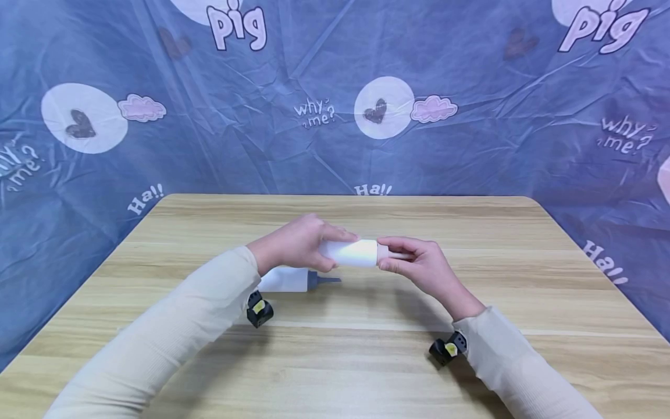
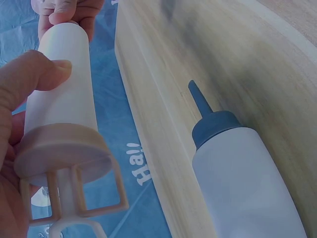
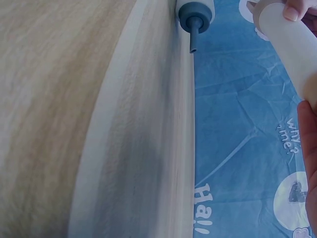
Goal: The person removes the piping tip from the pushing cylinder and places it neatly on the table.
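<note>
My left hand [image 1: 309,240] grips the body of a white cylindrical bottle [image 1: 361,254], held sideways above the table, its thumb along the side. A beige disc [image 2: 62,148] with square loops beneath it forms the near end in the left wrist view. At the opposite end, the thumb and fingers of my right hand [image 1: 426,265] pinch a pale cap [image 1: 383,254], from which a thin spout points into the palm. Below my left hand lies a white squeeze bottle [image 1: 285,280] with a grey-blue nozzle cap [image 1: 314,280], partly hidden behind the left wrist.
A light wood-grain table [image 1: 366,361] spans the view. Behind and beside it hangs a blue printed cloth [image 1: 262,145]. A small black camera sits on each wrist, the left one [image 1: 260,309] close to the lying squeeze bottle.
</note>
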`<state>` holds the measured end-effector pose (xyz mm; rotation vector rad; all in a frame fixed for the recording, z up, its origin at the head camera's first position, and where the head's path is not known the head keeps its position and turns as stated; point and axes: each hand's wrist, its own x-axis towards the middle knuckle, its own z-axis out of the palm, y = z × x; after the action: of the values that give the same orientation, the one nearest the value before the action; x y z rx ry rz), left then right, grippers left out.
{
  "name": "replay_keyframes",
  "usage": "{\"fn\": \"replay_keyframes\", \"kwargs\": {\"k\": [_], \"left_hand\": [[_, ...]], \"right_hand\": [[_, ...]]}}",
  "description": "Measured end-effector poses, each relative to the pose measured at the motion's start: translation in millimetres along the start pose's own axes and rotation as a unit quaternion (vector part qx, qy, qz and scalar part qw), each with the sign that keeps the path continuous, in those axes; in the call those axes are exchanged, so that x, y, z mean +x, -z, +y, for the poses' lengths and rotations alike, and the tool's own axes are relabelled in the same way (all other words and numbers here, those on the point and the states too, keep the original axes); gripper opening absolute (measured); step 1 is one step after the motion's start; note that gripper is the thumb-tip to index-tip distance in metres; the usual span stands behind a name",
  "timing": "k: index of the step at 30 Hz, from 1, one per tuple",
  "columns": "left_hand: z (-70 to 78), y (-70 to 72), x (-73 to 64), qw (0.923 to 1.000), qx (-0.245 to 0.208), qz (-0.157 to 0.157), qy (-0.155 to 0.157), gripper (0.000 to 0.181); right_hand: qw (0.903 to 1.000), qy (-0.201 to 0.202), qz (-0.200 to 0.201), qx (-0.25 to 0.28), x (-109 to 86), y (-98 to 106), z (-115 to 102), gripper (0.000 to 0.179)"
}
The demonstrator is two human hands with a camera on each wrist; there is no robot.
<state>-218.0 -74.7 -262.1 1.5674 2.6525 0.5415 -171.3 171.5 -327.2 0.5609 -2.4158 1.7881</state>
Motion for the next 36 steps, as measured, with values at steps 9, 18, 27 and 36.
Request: {"fn": "replay_keyframes", "kwargs": {"k": [9, 18, 27, 36], "left_hand": [[-0.4, 0.2, -0.1, 0.9999, -0.014, -0.001, 0.002, 0.054], [-3.7, 2.2, -0.3, 1.0000, -0.007, 0.000, -0.006, 0.054], [-6.2, 0.9, -3.5, 1.0000, -0.005, 0.004, 0.000, 0.054], [-6.1, -1.6, -6.1, 1.0000, -0.006, 0.006, 0.005, 0.054]], "right_hand": [[1.0000, -0.006, 0.000, -0.001, 0.2, 0.7, -1.1, 0.046], [0.9997, 0.004, -0.001, -0.023, 1.9, 0.5, -2.4, 0.051], [0.9999, 0.010, -0.009, -0.007, 2.1, 2.1, -1.0, 0.052], [0.9990, -0.001, 0.013, -0.042, 0.3, 0.0, 4.7, 0.034]]}}
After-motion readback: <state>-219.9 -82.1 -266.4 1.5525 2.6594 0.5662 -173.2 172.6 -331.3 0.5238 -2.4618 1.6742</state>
